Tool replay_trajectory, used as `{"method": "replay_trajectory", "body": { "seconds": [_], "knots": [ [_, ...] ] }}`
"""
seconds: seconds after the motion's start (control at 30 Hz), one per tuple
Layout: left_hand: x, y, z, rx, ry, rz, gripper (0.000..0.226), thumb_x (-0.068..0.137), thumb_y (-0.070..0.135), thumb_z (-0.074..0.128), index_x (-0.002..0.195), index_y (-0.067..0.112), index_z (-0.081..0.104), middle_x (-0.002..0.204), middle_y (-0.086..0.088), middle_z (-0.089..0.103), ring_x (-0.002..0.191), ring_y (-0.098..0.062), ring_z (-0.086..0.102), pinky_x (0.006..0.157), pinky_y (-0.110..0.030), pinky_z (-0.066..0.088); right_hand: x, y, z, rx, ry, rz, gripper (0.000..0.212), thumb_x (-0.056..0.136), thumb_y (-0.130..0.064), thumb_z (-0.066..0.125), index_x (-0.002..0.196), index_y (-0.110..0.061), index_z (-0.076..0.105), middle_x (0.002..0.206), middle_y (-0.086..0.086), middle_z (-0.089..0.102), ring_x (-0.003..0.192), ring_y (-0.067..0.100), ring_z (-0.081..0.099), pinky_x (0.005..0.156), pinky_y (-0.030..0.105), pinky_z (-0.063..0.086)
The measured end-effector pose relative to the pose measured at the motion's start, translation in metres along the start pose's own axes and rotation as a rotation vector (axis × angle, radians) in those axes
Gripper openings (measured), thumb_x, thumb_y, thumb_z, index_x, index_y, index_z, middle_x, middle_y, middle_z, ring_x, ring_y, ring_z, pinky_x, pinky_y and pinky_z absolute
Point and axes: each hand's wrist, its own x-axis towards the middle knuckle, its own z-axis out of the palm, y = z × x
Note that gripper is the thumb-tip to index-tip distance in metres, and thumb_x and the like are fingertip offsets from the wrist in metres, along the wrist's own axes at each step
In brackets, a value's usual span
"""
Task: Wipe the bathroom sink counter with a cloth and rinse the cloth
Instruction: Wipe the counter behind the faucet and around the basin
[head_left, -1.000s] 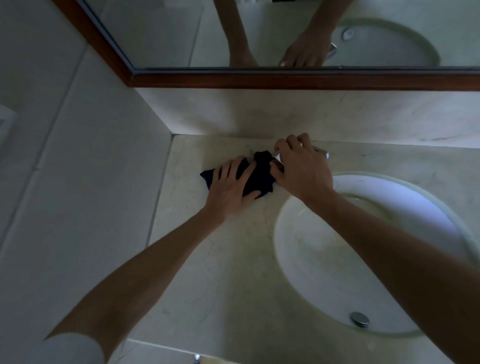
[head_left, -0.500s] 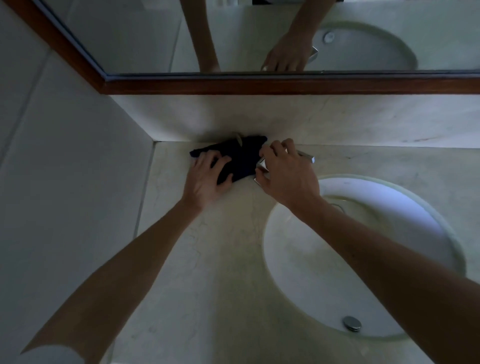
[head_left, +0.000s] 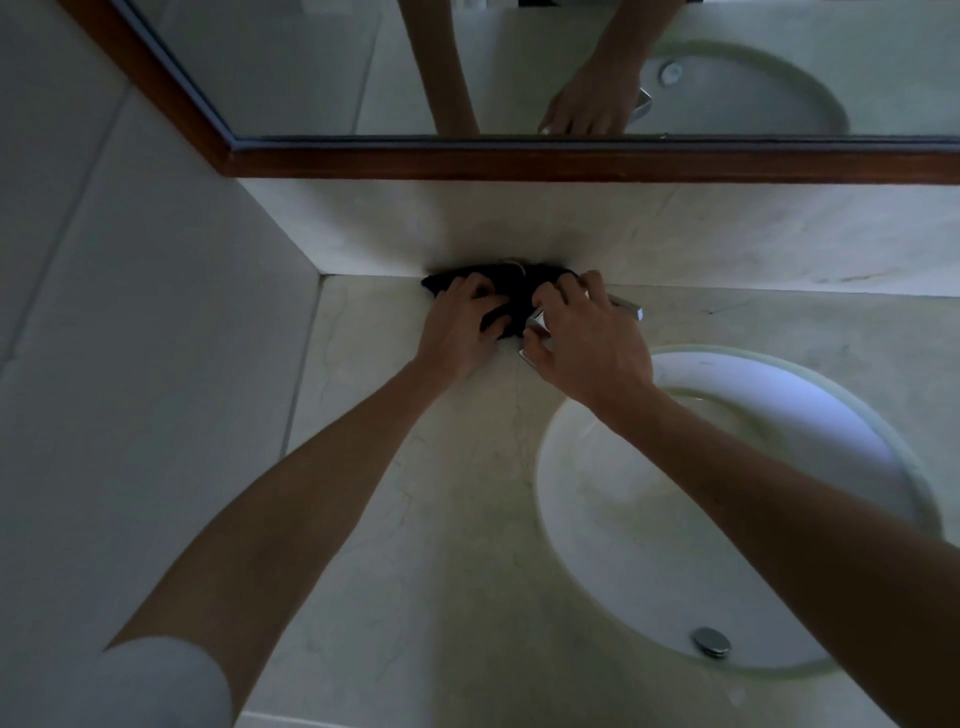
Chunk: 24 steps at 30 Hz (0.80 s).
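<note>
Cloth (head_left: 506, 291) against the back wall, one hand on it, one on the tap.

We see one dark cloth bunched on the counter (head_left: 415, 519), pushed into the seam where the counter meets the backsplash (head_left: 675, 234), just left of the tap (head_left: 626, 305). Our left hand (head_left: 460, 325) presses down on the cloth with fingers curled into its folds. Our right hand (head_left: 584, 338) sits just beside it, fingers bent round the one chrome tap, whose metal shows at both sides of the hand. One oval basin (head_left: 649, 519) lies to the right with one drain plug (head_left: 710, 640). One wood-framed mirror (head_left: 519, 161) above reflects both arms. One white sleeve (head_left: 150, 680) shows on our left arm.
</note>
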Motion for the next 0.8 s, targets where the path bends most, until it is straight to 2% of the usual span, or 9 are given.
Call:
{"method": "replay_trajectory", "body": {
  "seconds": [0.1, 0.23, 0.37, 0.5, 0.57, 0.67, 0.8],
  "knots": [
    [0.003, 0.004, -0.004, 0.028, 0.028, -0.006, 0.033, 0.084, 0.043, 0.063, 0.102, 0.020, 0.077, 0.107, -0.004, 0.065, 0.094, -0.027, 0.060, 0.068, -0.038, 0.052, -0.001, 0.000, 0.000, 0.012, 0.004, -0.006, 0.034, 0.094, -0.041, 0.049, 0.114, -0.015, 0.058, 0.113, 0.006, 0.059, 0.113, 0.026, 0.051, 0.062, 0.034, 0.049],
    [0.003, 0.004, -0.004, 0.074, 0.060, 0.020, 0.039, 0.076, 0.053, 0.060, 0.095, 0.023, 0.077, 0.102, -0.003, 0.067, 0.092, -0.026, 0.062, 0.062, -0.031, 0.047, -0.001, 0.000, -0.001, -0.009, 0.019, -0.008, 0.034, 0.093, -0.042, 0.050, 0.113, -0.016, 0.059, 0.112, 0.005, 0.060, 0.111, 0.025, 0.053, 0.058, 0.030, 0.035],
    [0.003, 0.003, 0.000, 0.142, 0.088, 0.034, 0.036, 0.076, 0.054, 0.068, 0.087, 0.020, 0.075, 0.092, -0.004, 0.067, 0.084, -0.026, 0.062, 0.058, -0.032, 0.047, -0.002, 0.001, -0.002, -0.034, 0.033, -0.012, 0.035, 0.091, -0.042, 0.052, 0.113, -0.016, 0.060, 0.111, 0.004, 0.061, 0.109, 0.025, 0.055, 0.059, 0.030, 0.030],
    [-0.005, 0.000, -0.004, 0.247, 0.204, 0.074, 0.034, 0.080, 0.048, 0.068, 0.077, 0.015, 0.067, 0.079, -0.004, 0.064, 0.073, -0.023, 0.060, 0.050, -0.034, 0.043, -0.002, 0.001, -0.002, -0.015, 0.019, -0.021, 0.036, 0.092, -0.042, 0.051, 0.115, -0.016, 0.059, 0.113, 0.005, 0.061, 0.111, 0.026, 0.054, 0.060, 0.031, 0.034],
    [-0.013, -0.006, -0.009, 0.287, 0.237, -0.007, 0.034, 0.080, 0.048, 0.069, 0.075, 0.014, 0.064, 0.076, -0.004, 0.062, 0.071, -0.022, 0.060, 0.047, -0.032, 0.039, -0.001, 0.001, -0.002, -0.021, 0.004, -0.017, 0.036, 0.091, -0.041, 0.052, 0.116, -0.016, 0.059, 0.112, 0.005, 0.061, 0.111, 0.027, 0.054, 0.060, 0.032, 0.036],
    [-0.018, -0.012, -0.015, 0.252, 0.211, -0.139, 0.036, 0.076, 0.051, 0.069, 0.076, 0.015, 0.062, 0.080, -0.002, 0.062, 0.076, -0.020, 0.062, 0.046, -0.025, 0.032, -0.001, 0.001, -0.002, -0.049, -0.016, -0.017, 0.042, 0.091, -0.040, 0.052, 0.123, -0.014, 0.059, 0.113, 0.007, 0.062, 0.111, 0.029, 0.055, 0.061, 0.034, 0.040],
    [-0.015, -0.014, -0.019, 0.180, 0.213, -0.078, 0.037, 0.072, 0.052, 0.070, 0.078, 0.016, 0.065, 0.084, -0.001, 0.064, 0.076, -0.018, 0.063, 0.047, -0.023, 0.036, -0.001, 0.000, -0.003, -0.078, -0.023, -0.011, 0.044, 0.092, -0.040, 0.052, 0.126, -0.014, 0.058, 0.116, 0.008, 0.062, 0.114, 0.029, 0.055, 0.062, 0.034, 0.043]
  ]
}}
